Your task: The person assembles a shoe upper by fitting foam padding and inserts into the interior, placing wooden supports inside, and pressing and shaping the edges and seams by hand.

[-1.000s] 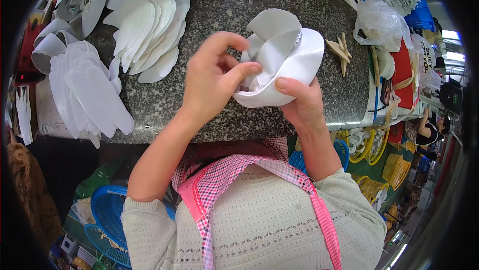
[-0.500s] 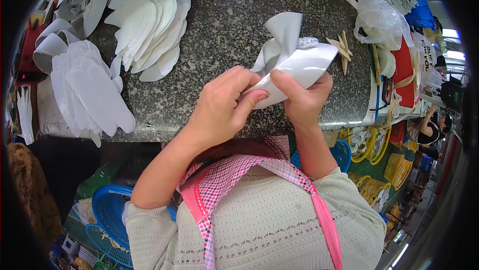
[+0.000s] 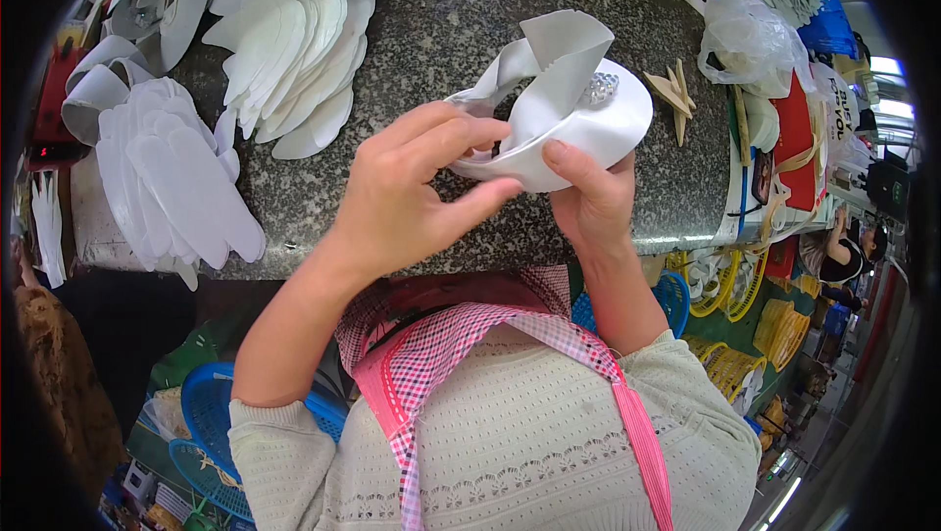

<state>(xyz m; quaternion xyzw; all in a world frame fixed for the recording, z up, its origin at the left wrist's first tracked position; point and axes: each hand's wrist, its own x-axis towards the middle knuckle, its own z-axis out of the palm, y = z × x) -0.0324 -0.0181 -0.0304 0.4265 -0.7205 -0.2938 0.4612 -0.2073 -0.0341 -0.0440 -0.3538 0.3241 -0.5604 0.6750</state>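
My right hand [image 3: 593, 188] grips a white satin shoe upper [image 3: 578, 144] by its near edge, thumb on top and most of the fingers hidden underneath. The piece is tilted over the stone bench, a sparkling rhinestone ornament [image 3: 600, 89] on its rounded end and a curved grey-white strap [image 3: 567, 50] standing up from it. At the upper's left edge is my left hand [image 3: 417, 183], its thumb stretched away from the forefinger. Its fingertips reach beside the opening; whether they touch the material I cannot tell.
Stacked white shoe pieces [image 3: 294, 50] and a pile of long white pieces [image 3: 176, 173] lie on the left of the granite bench [image 3: 421, 21]. At right are small wooden sticks [image 3: 676, 98] and a clear plastic bag [image 3: 750, 41]. Blue baskets [image 3: 211, 404] stand below.
My left hand has loosened its pinch, its thumb parting from the fingers as it shifts left. The upper has turned in my right hand, so the ornament and rounded end now face up.
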